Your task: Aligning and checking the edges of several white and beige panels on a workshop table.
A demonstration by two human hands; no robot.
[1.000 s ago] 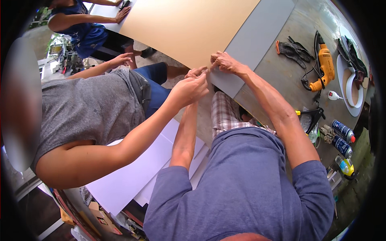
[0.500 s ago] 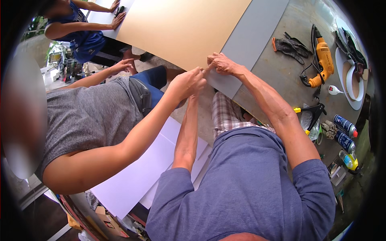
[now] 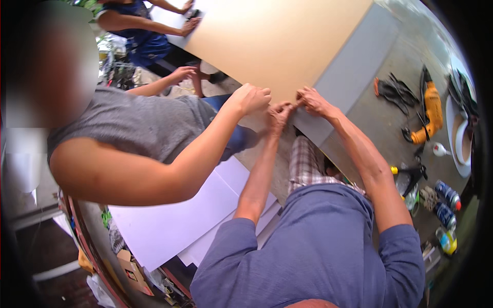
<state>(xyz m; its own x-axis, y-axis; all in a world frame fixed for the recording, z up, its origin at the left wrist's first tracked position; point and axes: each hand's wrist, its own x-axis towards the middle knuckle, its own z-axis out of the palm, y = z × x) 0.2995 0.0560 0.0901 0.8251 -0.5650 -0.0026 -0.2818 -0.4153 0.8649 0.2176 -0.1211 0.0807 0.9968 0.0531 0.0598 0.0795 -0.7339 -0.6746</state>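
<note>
Head view: left hand [image 3: 280, 114] and right hand [image 3: 312, 100] pinch the board [image 3: 277, 41] at its near corner; the film may tear if the co-worker's fist [image 3: 252, 98] jolts it.

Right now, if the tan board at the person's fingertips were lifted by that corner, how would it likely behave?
The tan board looks flat and stiff, so it would probably not flop. It is broad and thin, so one-corner lifting would likely feel awkward; a co-worker's hand rests at its far edge. Both hands, left and right, pinch its edge.
</note>
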